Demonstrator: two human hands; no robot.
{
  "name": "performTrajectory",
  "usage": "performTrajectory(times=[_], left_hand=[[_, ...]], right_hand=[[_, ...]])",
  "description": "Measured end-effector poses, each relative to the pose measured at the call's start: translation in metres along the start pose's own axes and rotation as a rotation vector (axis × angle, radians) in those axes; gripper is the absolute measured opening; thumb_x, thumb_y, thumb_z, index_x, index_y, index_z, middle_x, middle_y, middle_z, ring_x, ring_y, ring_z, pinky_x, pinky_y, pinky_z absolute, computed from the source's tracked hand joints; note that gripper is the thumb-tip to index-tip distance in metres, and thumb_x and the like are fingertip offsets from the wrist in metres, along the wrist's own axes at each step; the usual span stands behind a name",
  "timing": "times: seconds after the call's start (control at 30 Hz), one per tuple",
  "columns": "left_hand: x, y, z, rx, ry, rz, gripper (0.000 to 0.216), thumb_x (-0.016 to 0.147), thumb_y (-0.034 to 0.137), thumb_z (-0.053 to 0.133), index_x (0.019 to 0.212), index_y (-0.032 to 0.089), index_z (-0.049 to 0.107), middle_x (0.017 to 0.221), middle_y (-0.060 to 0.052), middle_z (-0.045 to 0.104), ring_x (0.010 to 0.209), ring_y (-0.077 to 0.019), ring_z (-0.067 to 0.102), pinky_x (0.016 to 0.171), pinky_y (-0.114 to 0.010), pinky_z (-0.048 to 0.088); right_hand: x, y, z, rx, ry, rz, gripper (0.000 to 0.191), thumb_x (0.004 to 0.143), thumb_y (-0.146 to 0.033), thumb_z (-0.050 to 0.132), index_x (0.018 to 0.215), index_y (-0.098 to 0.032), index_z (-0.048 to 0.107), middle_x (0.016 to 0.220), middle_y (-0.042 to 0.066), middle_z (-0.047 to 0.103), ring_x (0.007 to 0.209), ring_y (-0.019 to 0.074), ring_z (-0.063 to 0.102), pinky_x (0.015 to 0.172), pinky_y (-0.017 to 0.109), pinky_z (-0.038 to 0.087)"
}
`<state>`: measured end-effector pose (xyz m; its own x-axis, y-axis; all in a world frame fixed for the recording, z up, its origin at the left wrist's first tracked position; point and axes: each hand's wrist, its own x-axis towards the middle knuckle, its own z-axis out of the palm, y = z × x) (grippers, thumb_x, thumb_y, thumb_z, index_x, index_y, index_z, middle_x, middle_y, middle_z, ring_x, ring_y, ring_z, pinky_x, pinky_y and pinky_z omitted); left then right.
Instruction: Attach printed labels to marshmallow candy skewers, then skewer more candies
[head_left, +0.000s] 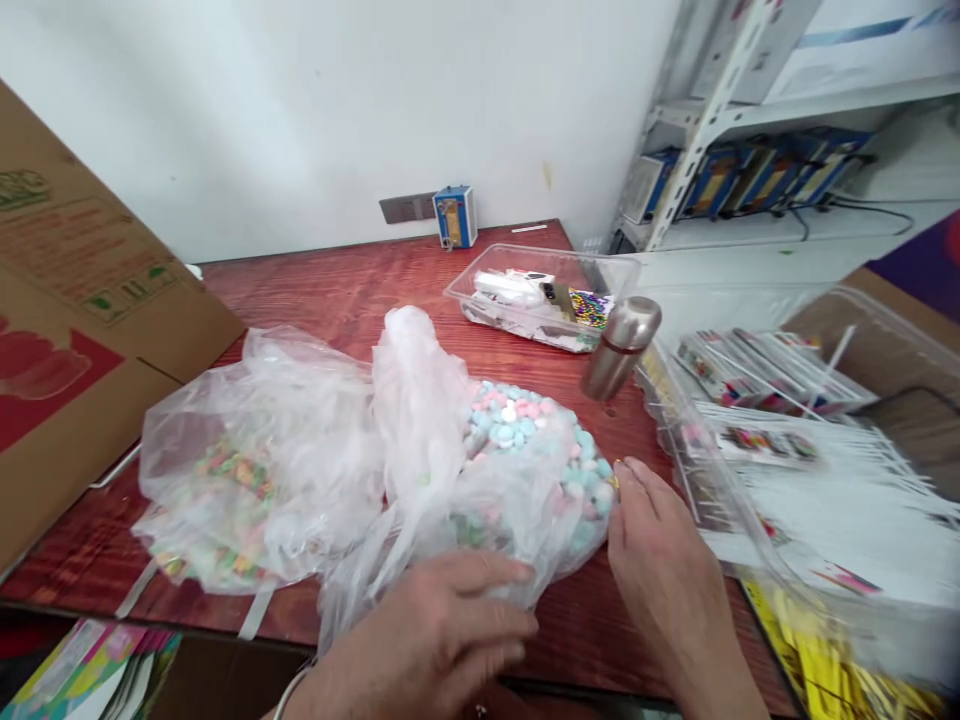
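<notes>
A clear plastic bag [577, 470] of small pink, blue and white pieces, like pompoms or candies, lies on the dark red wooden table, its loose top bunched upward. My left hand [450, 620] is open at the bag's near side, fingers apart and slightly bent over the crumpled plastic. Against the bag's right side rests my right hand [667, 560], open with its fingers stretched forward; something small and gold shows at them. To the left sits another clear bag [240, 480] holding small green, orange and red pieces.
A cardboard box [82, 300] stands at the left. Behind the bags are a clear tray [525, 320] of small items and a steel flask [621, 348]. On the right, a large clear bin [757, 530] holds white packaged cards. Metal shelves [720, 100] rise behind it.
</notes>
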<state>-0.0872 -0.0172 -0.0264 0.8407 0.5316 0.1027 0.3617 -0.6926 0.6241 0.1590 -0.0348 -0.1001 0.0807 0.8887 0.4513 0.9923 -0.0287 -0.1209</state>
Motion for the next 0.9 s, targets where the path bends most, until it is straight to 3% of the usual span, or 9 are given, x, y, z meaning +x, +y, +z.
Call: performTrajectory(times=[0.1, 0.17, 0.23, 0.33, 0.47, 0.57, 0.7, 0.77, 0.9], left_hand=[[0.007, -0.024, -0.004, 0.209, 0.496, -0.212, 0.029, 0.094, 0.016, 0.051, 0.119, 0.023, 0.064, 0.122, -0.009, 0.068, 0.117, -0.0213, 0.062, 0.099, -0.035, 0.051], [0.01, -0.049, -0.004, 0.431, 0.533, -0.366, 0.043, 0.09, 0.016, 0.056, 0.132, 0.021, 0.056, 0.134, -0.014, 0.06, 0.126, -0.0304, 0.055, 0.102, -0.047, 0.048], [0.007, -0.071, -0.003, 0.527, 0.425, -0.499, 0.059, 0.088, 0.012, 0.054, 0.145, 0.021, 0.043, 0.131, -0.014, 0.06, 0.115, -0.03, 0.061, 0.093, -0.045, 0.052], [-0.013, -0.094, -0.003, 0.509, 0.417, -0.655, 0.064, 0.09, 0.005, 0.041, 0.151, 0.021, 0.034, 0.11, -0.009, 0.065, 0.089, -0.0207, 0.067, 0.075, -0.031, 0.054], [-0.039, -0.102, -0.003, 0.474, 0.567, -0.743, 0.063, 0.087, 0.004, 0.038, 0.148, 0.02, 0.04, 0.108, -0.01, 0.063, 0.094, -0.0216, 0.066, 0.077, -0.031, 0.054], [-0.042, -0.101, -0.006, 0.231, 0.688, -0.721, 0.055, 0.089, 0.011, 0.043, 0.143, 0.018, 0.047, 0.115, -0.01, 0.066, 0.105, -0.0223, 0.065, 0.089, -0.035, 0.052], [-0.033, -0.091, -0.013, -0.34, 0.72, -0.74, 0.054, 0.092, 0.036, 0.054, 0.143, 0.018, 0.049, 0.116, -0.011, 0.069, 0.104, -0.0231, 0.066, 0.091, -0.039, 0.052], [-0.027, -0.084, -0.014, -0.672, 0.666, -0.672, 0.06, 0.093, 0.043, 0.054, 0.147, 0.019, 0.044, 0.125, -0.013, 0.067, 0.107, -0.0238, 0.066, 0.089, -0.039, 0.054], [-0.02, -0.074, -0.011, -0.904, 0.593, -0.605, 0.053, 0.097, 0.046, 0.047, 0.145, 0.023, 0.046, 0.134, -0.013, 0.064, 0.113, -0.0238, 0.064, 0.093, -0.041, 0.053]], right_hand=[[0.013, -0.054, -0.006, 0.183, 0.108, -0.162, 0.035, 0.097, -0.022, 0.045, 0.129, -0.014, 0.056, 0.126, 0.017, 0.064, 0.123, 0.0299, 0.055, 0.108, 0.048, 0.041], [0.025, -0.087, 0.006, 0.2, -0.008, -0.278, 0.036, 0.096, -0.027, 0.049, 0.129, -0.016, 0.057, 0.126, 0.016, 0.065, 0.129, 0.0334, 0.049, 0.111, 0.055, 0.033], [0.035, -0.104, 0.023, 0.135, -0.127, -0.34, 0.022, 0.093, -0.02, 0.052, 0.112, -0.019, 0.065, 0.106, 0.011, 0.072, 0.113, 0.0297, 0.059, 0.112, 0.055, 0.029], [0.042, -0.087, 0.041, 0.012, -0.17, -0.242, 0.018, 0.089, -0.01, 0.053, 0.079, -0.02, 0.063, 0.072, 0.006, 0.069, 0.077, 0.023, 0.063, 0.098, 0.046, 0.041], [0.042, -0.025, 0.035, -0.237, -0.109, 0.104, 0.02, 0.092, -0.019, 0.048, 0.077, -0.015, 0.061, 0.064, 0.011, 0.065, 0.059, 0.0244, 0.059, 0.063, 0.037, 0.04], [0.042, -0.003, 0.016, -0.336, -0.075, 0.245, 0.021, 0.093, -0.023, 0.046, 0.09, -0.013, 0.065, 0.07, 0.012, 0.068, 0.062, 0.0259, 0.063, 0.058, 0.035, 0.04], [0.044, -0.032, -0.015, -0.055, 0.237, 0.086, 0.038, 0.094, -0.024, 0.052, 0.128, -0.01, 0.055, 0.12, 0.021, 0.065, 0.109, 0.0331, 0.063, 0.085, 0.043, 0.051], [0.045, -0.059, -0.025, 0.176, 0.329, -0.061, 0.038, 0.095, -0.023, 0.054, 0.132, -0.016, 0.053, 0.124, 0.017, 0.063, 0.116, 0.029, 0.06, 0.096, 0.042, 0.049], [0.042, -0.098, -0.019, 0.542, 0.079, -0.286, 0.023, 0.097, -0.019, 0.048, 0.117, -0.019, 0.059, 0.109, 0.01, 0.068, 0.102, 0.0211, 0.065, 0.088, 0.034, 0.053]])
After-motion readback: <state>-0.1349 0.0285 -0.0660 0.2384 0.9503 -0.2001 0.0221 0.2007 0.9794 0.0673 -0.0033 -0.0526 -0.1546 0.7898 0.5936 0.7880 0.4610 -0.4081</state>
